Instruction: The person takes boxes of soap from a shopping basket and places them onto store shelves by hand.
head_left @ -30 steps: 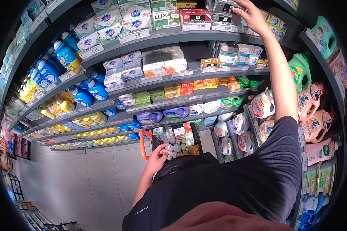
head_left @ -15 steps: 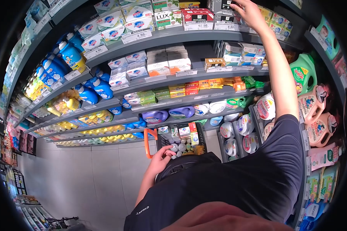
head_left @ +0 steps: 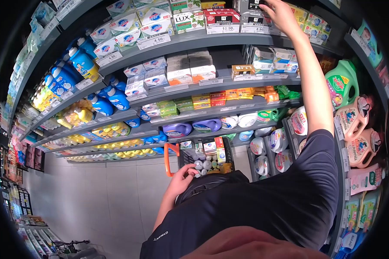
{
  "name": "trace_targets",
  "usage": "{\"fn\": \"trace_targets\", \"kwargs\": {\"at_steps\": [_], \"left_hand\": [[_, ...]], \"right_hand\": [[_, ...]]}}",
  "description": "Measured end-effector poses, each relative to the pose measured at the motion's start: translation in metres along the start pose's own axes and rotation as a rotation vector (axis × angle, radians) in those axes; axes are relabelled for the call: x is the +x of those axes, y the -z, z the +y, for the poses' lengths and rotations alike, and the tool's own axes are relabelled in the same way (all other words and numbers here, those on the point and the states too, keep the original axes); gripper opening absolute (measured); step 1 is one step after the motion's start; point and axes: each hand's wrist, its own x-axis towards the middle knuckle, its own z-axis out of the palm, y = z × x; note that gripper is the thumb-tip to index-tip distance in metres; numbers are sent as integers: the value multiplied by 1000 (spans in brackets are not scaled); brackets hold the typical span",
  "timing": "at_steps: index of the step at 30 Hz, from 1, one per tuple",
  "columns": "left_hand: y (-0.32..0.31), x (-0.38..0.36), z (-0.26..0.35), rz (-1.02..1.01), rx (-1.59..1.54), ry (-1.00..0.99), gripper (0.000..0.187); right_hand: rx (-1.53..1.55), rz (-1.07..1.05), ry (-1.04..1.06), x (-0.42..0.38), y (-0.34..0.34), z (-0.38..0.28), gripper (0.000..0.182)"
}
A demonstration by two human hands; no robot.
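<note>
My right hand [head_left: 275,12] reaches up to the top shelf, its fingers on the upper right edge of a black ROMANO soap box [head_left: 250,7]. That box rests on another dark box. A red ROMANO box [head_left: 221,18] stands just left of it. Down at waist level, my left hand [head_left: 183,178] is loosely closed beside the near side of a black shopping basket [head_left: 232,156], with nothing visible in its fingers. The basket has an orange handle [head_left: 166,160] and holds several small boxes and bottles.
Soap boxes [head_left: 155,23] line the upper shelf, with more small boxes [head_left: 201,71] below. Blue bottles [head_left: 116,99] stand at left. Purple bottles [head_left: 206,125] lie low behind the basket. Large detergent jugs [head_left: 342,82] crowd the right side. Tiled floor [head_left: 108,194] shows at lower left.
The view has shifted slightly, so the shelves and basket sit a little lower and further right. Both hands keep nearly the same places, the right still at the black box.
</note>
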Motion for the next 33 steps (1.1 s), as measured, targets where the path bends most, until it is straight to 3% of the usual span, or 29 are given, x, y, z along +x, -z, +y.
{"fn": "trace_targets", "kwargs": {"at_steps": [6,9,11,13,15,16,17,19,21,23,26,28,31,33], "left_hand": [[0,0,-3,-12,28,21,32],[-2,0,-3,-19,24,36,30],[-4,0,-2,-17,-7,46,30],[-4,2,-2,-4,-49,32,29],[-4,5,-1,23,-109,-4,27],[-6,7,4,79,-253,38,29],[-8,8,14,137,-395,80,31],[-6,18,27,193,-673,97,41],[-3,27,36,188,-951,64,53],[-8,42,46,203,-959,102,69],[-25,60,57,-28,-1008,104,74],[-25,61,54,-111,-993,144,72],[-13,58,56,-127,-1019,89,65],[-3,49,53,-95,-1032,2,58]], "right_hand": [[-291,265,79,-30,9,-44,31],[-158,290,-15,-59,-2,-64,41],[-49,245,-52,-87,3,-100,40],[233,202,-265,-122,-5,-138,29],[639,-48,-492,-169,-22,-168,16],[954,-258,-607,-190,-29,-184,33],[1300,-439,-757,-211,-39,-200,61],[1585,-734,-620,-225,-42,-233,80],[1918,-915,-342,-236,-47,-257,80],[2128,-1029,-240,-245,-52,-283,79],[1644,-1281,-299,-274,-62,-332,76],[1396,-1244,-371,-285,-66,-344,74],[1584,-1203,-487,-283,-56,-329,73],[1732,-865,-480,-295,-62,-324,56]]}}
